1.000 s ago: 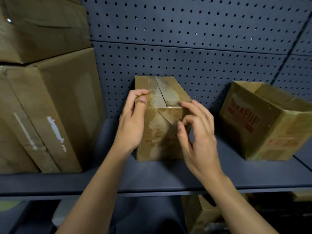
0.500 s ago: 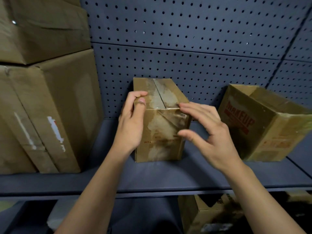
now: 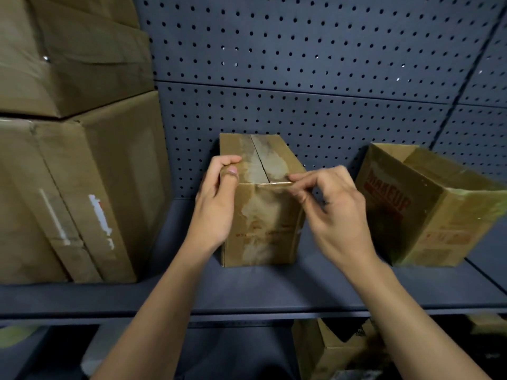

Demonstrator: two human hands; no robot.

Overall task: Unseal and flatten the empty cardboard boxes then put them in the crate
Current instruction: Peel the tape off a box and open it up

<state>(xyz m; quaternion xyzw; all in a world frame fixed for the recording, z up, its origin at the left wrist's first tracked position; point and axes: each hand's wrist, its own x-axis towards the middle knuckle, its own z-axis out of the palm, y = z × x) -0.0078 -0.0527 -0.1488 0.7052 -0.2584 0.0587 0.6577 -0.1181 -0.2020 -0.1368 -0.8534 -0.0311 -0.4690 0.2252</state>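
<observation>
A small sealed cardboard box stands on the dark shelf, its top flaps closed with worn tape along the seam. My left hand grips the box's upper left front corner, fingers curled over the top edge. At the top front edge, my right hand pinches the tape between thumb and fingertips. No crate is in view.
Two large closed boxes are stacked at the left. An open box with red lettering lies tilted at the right. A pegboard wall backs the shelf. Another open box sits on the level below.
My right hand has moved from the box's front face up to the top front edge and closed its fingers on the tape there. The left hand has kept its grip.
</observation>
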